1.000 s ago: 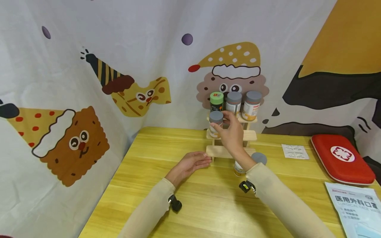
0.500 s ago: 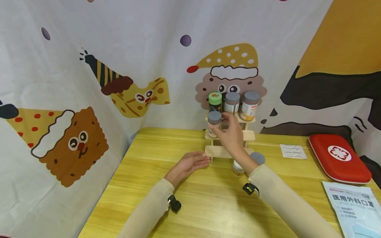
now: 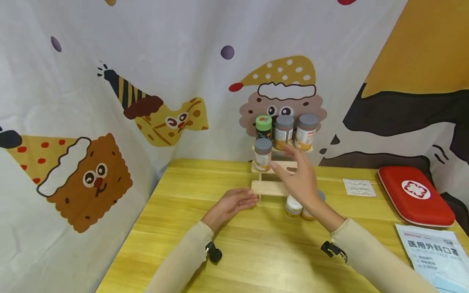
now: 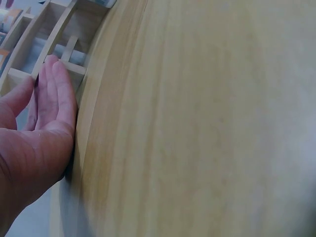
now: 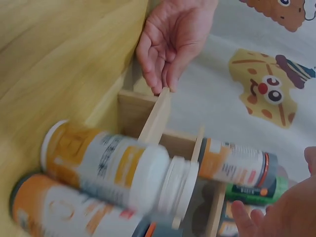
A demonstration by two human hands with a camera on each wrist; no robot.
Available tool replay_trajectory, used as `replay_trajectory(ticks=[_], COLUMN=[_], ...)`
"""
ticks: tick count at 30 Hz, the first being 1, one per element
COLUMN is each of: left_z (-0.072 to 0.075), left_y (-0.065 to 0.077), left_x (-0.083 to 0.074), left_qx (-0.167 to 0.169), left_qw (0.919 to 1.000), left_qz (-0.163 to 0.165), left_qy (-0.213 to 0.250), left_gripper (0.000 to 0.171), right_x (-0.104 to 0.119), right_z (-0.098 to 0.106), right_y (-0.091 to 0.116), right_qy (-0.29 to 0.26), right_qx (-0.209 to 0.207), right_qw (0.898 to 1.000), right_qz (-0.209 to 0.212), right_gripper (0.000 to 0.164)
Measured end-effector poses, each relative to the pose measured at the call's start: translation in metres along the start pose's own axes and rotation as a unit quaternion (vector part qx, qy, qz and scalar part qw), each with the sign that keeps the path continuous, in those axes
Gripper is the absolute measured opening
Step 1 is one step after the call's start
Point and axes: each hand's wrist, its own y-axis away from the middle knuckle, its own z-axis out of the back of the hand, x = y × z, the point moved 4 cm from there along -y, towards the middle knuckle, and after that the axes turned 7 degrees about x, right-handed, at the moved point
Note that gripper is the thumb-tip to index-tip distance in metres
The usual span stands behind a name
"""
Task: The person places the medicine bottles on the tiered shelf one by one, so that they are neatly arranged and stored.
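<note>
My left hand (image 3: 232, 203) touches the left end of the lowest step of a three-step wooden rack (image 3: 267, 188), its fingers straight and the thumb apart from them in the left wrist view. Beside a grey-lidded supplement jar (image 3: 263, 156) on the middle step's left end, my right hand (image 3: 303, 181) is spread and holds nothing. On the top step stand a green-lidded dark jar (image 3: 264, 129) and two grey-lidded jars (image 3: 284, 132). A white-capped bottle (image 5: 108, 163) and another grey-lidded jar (image 5: 69, 207) stand on the table by the rack, partly behind my right hand in the head view.
A red first-aid case (image 3: 415, 195) lies at the table's right side. Nearer me is a face mask packet (image 3: 432, 254). A small printed slip (image 3: 359, 187) lies left of the case. Behind the rack hangs a cartoon-printed cloth (image 3: 205, 81).
My right hand has let go of the grey-lidded jar on the middle step and drawn back to the right. The jar stays on the step. My left hand keeps its place at the rack.
</note>
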Motion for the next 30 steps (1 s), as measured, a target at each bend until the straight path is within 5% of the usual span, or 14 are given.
replay_trajectory(ticks=[16,30], left_z=[0.005,0.001], left_y=[0.003,0.001], left_x=[-0.003,-0.001], left_qx=[-0.007,-0.001], left_qw=[1.0,1.0], left_qz=[0.004,0.002], left_qy=[-0.003,0.003], left_gripper=[0.033,0.035], right_x=[-0.044,-0.092], right_z=[0.063,0.078], right_y=[0.05,0.086], right_qy=[0.038,0.011], right_qx=[0.025,0.076], right_qw=[0.999,0.997], right_qz=[-0.01,-0.017], right_gripper=[0.053,0.061])
